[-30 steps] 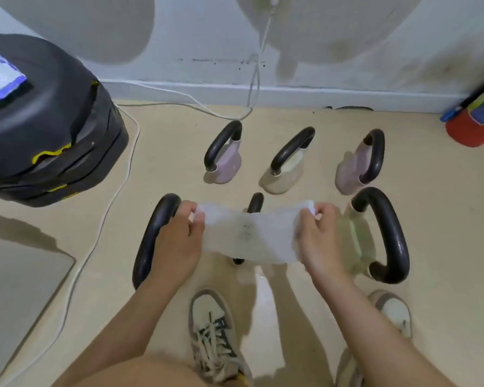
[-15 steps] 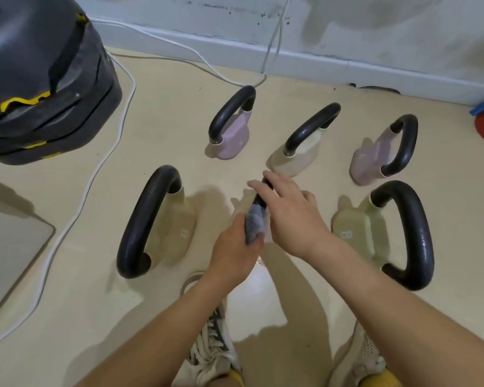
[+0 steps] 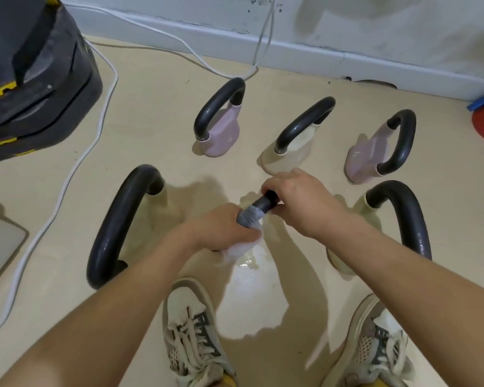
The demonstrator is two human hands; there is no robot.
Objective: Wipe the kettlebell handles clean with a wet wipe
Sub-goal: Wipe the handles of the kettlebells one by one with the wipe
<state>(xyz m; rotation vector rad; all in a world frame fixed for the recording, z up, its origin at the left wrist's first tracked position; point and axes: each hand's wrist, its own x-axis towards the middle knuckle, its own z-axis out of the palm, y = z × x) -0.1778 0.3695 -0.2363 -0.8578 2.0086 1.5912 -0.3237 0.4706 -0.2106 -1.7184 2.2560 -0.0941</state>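
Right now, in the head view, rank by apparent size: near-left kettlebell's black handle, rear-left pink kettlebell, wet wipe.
Near-left kettlebell's black handle, though nearness enlarges it.
Rear-left pink kettlebell.
Wet wipe, partly hidden by the left hand.

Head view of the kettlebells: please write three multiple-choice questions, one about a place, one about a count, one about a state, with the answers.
1. Where is the wet wipe?
A. Round the front middle handle
B. On a shoe
C. By the wall

2. How many pink kettlebells stand in the back row?
A. One
B. Two
C. Four

3. What does the right hand do?
A. Lies flat on the floor
B. Pulls a cable
C. Grips the handle beyond the wipe

1 A: the left hand holds it wrapped round that handle.
2 B: one at each end, a cream kettlebell between.
3 C: its fingers curl round the black bar.
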